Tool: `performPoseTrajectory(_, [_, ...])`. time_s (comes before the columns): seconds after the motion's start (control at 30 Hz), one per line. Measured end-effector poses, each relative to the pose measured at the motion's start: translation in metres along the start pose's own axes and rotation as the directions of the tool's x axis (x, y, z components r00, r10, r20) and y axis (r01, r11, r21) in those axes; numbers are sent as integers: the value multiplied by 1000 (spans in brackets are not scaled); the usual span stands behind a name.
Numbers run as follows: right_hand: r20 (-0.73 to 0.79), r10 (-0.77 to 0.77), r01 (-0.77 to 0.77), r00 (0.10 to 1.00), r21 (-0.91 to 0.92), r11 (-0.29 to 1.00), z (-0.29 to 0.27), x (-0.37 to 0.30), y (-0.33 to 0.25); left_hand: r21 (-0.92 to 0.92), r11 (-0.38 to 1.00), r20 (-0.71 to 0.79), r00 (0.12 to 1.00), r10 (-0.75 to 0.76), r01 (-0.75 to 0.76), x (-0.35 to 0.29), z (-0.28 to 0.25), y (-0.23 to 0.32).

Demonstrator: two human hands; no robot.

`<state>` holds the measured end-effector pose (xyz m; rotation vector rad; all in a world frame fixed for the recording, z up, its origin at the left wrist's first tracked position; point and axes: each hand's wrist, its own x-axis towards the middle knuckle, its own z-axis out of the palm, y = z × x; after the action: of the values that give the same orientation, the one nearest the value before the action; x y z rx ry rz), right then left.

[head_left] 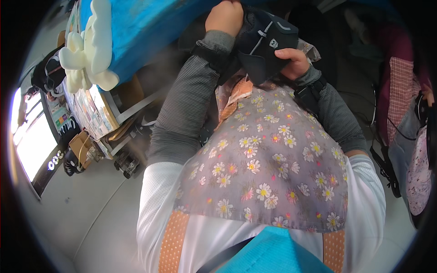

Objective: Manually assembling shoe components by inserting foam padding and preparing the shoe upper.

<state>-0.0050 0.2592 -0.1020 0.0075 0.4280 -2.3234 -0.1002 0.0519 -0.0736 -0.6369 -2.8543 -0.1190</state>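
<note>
My right hand [297,63] pinches the edge of a black cloth piece [255,43], thumb [283,54] on top, and my left hand [224,19] curls at its other side, but I can't tell if that one pinches. The black cloth piece is at the far end of my flowery apron [268,159]. Puffy white shapes [98,48] sit left, by a blue cover [141,29].
</note>
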Motion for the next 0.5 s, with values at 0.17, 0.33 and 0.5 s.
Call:
performPoseTrajectory(0.17, [-60,-86,94,994,156,983,24,-3,-2,-274,896,23,934,-358,350,14,-66,36])
performPoseTrajectory(0.33, [-99,-25,43,995,181,983,8,-2,-3,-59,997,-20,998,-53,51,12,-24,12])
performPoseTrajectory(0.5, [-71,-21,27,997,78,997,-4,-2,-2,-243,957,90,986,-142,160,7,13,-4])
